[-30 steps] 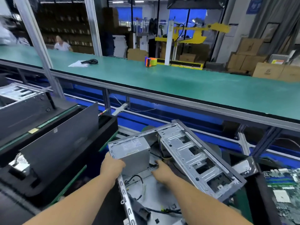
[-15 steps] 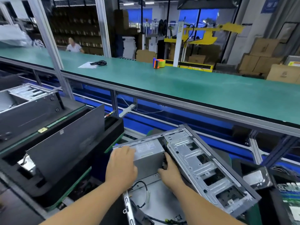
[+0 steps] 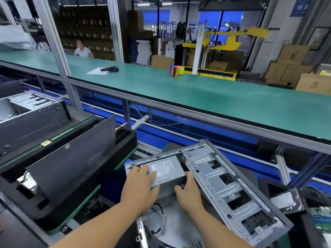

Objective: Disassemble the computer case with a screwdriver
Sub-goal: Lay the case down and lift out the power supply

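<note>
Computer case (image 3: 231,190) lies open on its side, long axis running from far-left to near-right. Inside its far-left corner sits the power supply (image 3: 167,171); the left hand (image 3: 140,188) rests flat on top with straight fingers, while the right hand (image 3: 189,191) grips its near-right edge.

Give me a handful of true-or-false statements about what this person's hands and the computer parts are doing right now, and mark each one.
1. Both hands are on the grey power supply. True: the left hand lies on its top, the right hand is at its near right side.
2. The right hand holds a screwdriver. False: no screwdriver shows in either hand.
3. The computer case lies open, its metal inside showing. True.
4. An orange tape dispenser stands on the green bench. True.
5. The tape dispenser sits on the sheet of paper. False: it stands well apart from it; a black cable lies at the paper.
</note>
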